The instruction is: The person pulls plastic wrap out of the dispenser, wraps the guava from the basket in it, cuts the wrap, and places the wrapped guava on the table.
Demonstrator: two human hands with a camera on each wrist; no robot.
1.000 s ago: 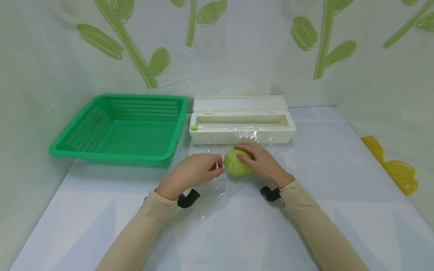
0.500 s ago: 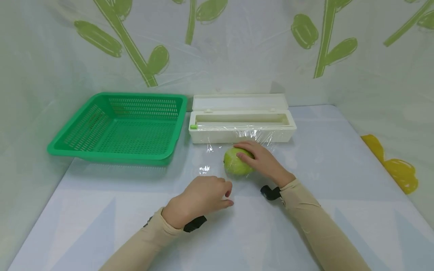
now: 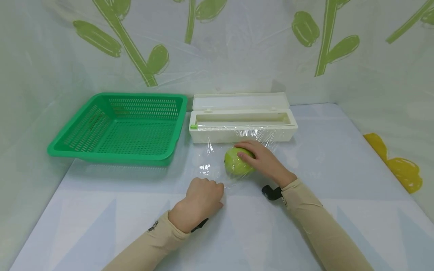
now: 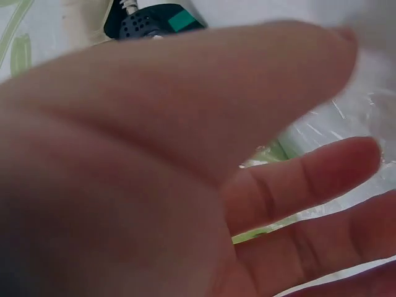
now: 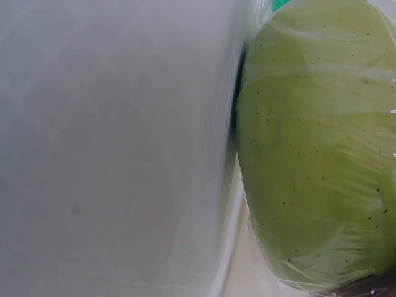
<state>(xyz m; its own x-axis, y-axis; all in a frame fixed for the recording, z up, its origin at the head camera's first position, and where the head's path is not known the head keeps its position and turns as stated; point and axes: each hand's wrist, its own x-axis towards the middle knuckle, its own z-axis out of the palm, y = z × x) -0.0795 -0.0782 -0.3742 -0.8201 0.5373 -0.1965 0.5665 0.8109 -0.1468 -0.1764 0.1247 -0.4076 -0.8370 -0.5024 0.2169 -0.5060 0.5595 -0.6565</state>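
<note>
A speckled green fruit [image 3: 234,162] lies on the table in front of the plastic wrap dispenser [image 3: 242,134]. Clear plastic wrap [image 3: 205,169] runs from the dispenser and covers the fruit, creased tightly over its skin in the right wrist view. My right hand [image 3: 266,162] holds the fruit from the right, thumb on its near side and fingers over the top. Nearer to me and to the left, my left hand [image 3: 200,201] is low over the table at the near edge of the wrap. Its fingers [image 4: 309,176] look extended and apart in the left wrist view.
A green plastic basket [image 3: 135,156] stands at the back left, beside the dispenser. The dispenser's lid [image 3: 240,101] is raised at the back, and a small green cutter [image 3: 194,127] sits at its left end. Behind is a leaf-patterned curtain [image 3: 237,56].
My left hand has left the fruit's left side, come toward me, and turned with its back facing up. The wrap's left part now lies flatter. My right hand keeps holding the fruit.
</note>
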